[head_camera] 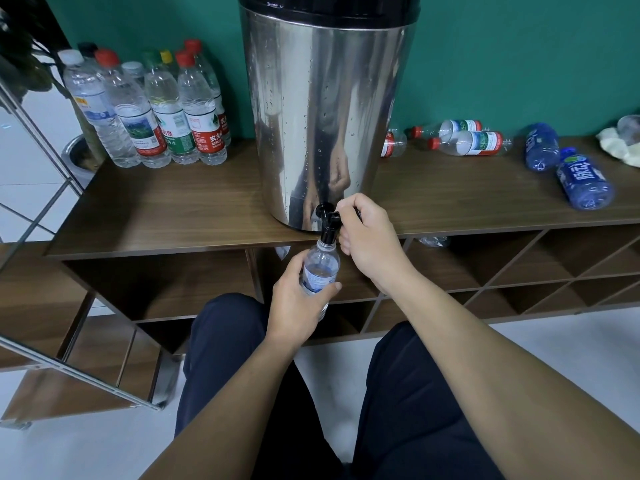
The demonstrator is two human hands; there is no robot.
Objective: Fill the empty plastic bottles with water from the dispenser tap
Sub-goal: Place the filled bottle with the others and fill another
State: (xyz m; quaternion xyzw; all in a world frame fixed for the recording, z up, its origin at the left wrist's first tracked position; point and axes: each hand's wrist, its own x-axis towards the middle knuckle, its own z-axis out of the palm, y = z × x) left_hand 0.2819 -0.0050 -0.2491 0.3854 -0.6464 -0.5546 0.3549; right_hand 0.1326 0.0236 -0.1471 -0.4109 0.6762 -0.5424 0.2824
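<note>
A tall steel water dispenser [325, 109] stands on the wooden shelf top [166, 209], its black tap [329, 223] jutting over the front edge. My left hand [298, 306] grips a clear plastic bottle [320, 268] upright, its open mouth right under the spout. Water stands high in the bottle, near its shoulder. My right hand [367, 237] is curled around the tap lever. Several empty bottles lie on their sides at the right: clear ones with red caps [467, 142] and two blue ones [581, 181].
Several capped, filled bottles [156, 109] stand at the back left of the shelf top. A pale crumpled thing [620, 143] lies at the far right. Open cubbies sit below the top. A metal frame [52, 362] leans at the left. My knees are close to the unit.
</note>
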